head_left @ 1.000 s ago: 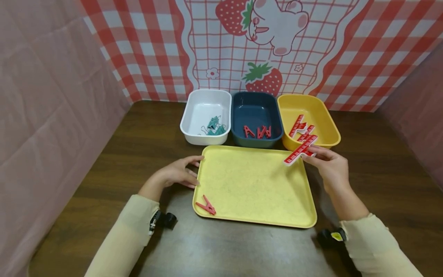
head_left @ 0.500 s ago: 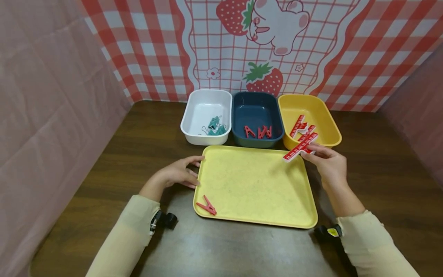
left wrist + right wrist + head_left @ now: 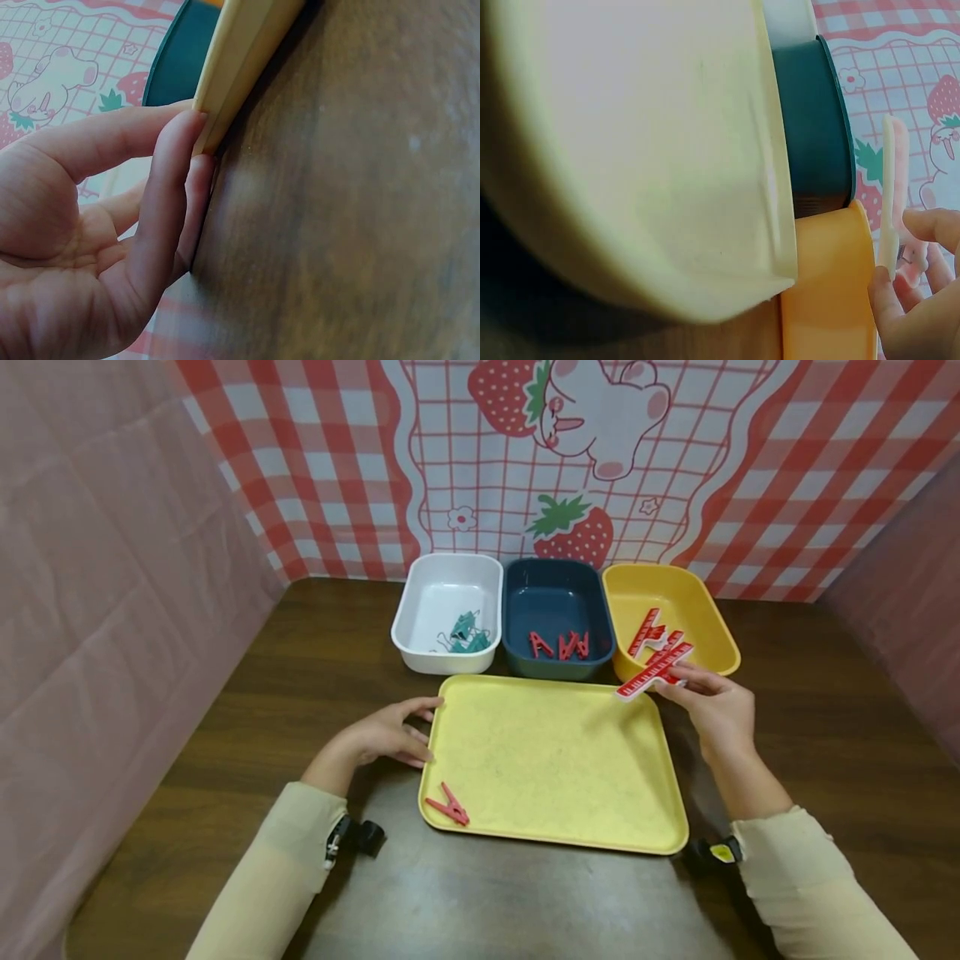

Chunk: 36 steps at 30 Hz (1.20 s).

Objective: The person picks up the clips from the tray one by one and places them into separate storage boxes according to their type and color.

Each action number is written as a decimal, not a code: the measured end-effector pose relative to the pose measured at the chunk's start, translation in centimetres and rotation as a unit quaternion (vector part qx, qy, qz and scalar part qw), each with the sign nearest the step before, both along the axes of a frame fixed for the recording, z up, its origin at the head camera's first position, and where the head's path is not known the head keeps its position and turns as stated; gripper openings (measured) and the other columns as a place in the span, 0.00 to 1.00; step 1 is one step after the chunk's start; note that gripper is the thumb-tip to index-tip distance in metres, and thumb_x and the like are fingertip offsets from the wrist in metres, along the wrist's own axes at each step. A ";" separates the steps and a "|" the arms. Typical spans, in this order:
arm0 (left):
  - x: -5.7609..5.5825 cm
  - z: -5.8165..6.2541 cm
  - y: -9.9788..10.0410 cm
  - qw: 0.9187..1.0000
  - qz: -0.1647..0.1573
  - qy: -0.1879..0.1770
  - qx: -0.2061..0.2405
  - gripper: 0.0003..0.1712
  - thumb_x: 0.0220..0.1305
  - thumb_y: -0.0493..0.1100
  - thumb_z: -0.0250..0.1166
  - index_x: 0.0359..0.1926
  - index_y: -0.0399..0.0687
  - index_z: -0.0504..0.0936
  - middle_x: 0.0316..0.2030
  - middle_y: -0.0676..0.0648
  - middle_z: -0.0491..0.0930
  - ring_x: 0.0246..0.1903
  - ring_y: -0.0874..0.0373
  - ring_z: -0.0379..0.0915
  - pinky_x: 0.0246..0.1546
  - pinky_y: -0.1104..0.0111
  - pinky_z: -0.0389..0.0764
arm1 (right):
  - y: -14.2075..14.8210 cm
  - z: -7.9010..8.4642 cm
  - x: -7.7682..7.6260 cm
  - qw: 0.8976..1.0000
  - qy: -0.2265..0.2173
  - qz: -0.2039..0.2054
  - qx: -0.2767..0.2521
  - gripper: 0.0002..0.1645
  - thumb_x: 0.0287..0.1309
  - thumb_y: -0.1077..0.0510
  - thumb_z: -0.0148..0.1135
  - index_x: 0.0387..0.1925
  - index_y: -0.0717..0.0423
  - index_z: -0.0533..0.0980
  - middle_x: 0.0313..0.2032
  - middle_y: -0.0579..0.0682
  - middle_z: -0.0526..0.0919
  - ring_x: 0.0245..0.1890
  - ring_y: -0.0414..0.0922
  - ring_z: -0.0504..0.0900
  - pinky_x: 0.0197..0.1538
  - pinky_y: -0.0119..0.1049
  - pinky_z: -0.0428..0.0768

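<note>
My right hand (image 3: 723,714) pinches a red-and-white clip (image 3: 651,675) with a long bar printed like piano keys. It hangs over the front rim of the yellow bin (image 3: 712,610), overlapping the back right corner of the yellow tray in the head view. In the right wrist view, thumb and fingers grip the clip (image 3: 895,187) by its handle end. My left hand (image 3: 386,733) rests at the left side of the yellow tray (image 3: 555,760), fingertips touching its rim (image 3: 225,82). A red clothespin (image 3: 450,806) lies in the tray's front left corner.
Two similar piano-key clips (image 3: 647,631) lie inside the yellow bin. Beside it stand a dark blue bin (image 3: 555,589) with several red clothespins (image 3: 566,646) and a white bin (image 3: 450,572) with teal binder clips (image 3: 468,639). A checked cloth (image 3: 337,485) hangs behind.
My right hand has moved slightly away from me with the piano-key clip, bringing it closer over the yellow bin's front. The left hand and tray have stayed in place.
</note>
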<state>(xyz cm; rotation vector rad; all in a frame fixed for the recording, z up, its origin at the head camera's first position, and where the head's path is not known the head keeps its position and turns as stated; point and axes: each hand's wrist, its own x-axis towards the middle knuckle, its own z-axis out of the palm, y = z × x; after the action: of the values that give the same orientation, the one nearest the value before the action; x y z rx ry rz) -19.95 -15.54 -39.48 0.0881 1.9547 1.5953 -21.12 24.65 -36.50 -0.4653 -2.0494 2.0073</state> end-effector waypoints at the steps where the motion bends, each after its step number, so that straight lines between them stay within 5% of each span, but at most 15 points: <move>1: 0.0 0.0 0.0 1.000 0.000 -0.001 -0.001 0.49 0.47 0.19 0.65 0.69 0.46 0.56 0.57 0.38 0.57 0.41 0.50 0.73 0.35 0.62 0.84 | 0.0 0.0 0.0 1.000 -0.002 -0.001 -0.001 0.12 0.38 0.64 0.76 0.31 0.55 0.85 0.29 0.39 0.80 0.35 0.37 0.69 0.28 0.18 0.75; 36: 0.0 0.1 0.0 1.000 -0.002 0.000 -0.003 0.50 0.47 0.19 0.65 0.69 0.46 0.56 0.57 0.38 0.57 0.41 0.50 0.74 0.35 0.62 0.84 | 1.0 0.9 -1.6 0.999 -0.029 -0.014 -0.003 0.14 0.37 0.61 0.77 0.33 0.51 0.86 0.35 0.42 0.75 0.35 0.35 0.70 0.28 0.18 0.74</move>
<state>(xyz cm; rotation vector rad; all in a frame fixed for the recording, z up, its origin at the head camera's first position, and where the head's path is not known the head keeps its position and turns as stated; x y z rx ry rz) -19.93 -15.51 -39.35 0.0892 1.9590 1.5869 -22.77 25.61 -35.58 -0.5574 -2.0591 2.0071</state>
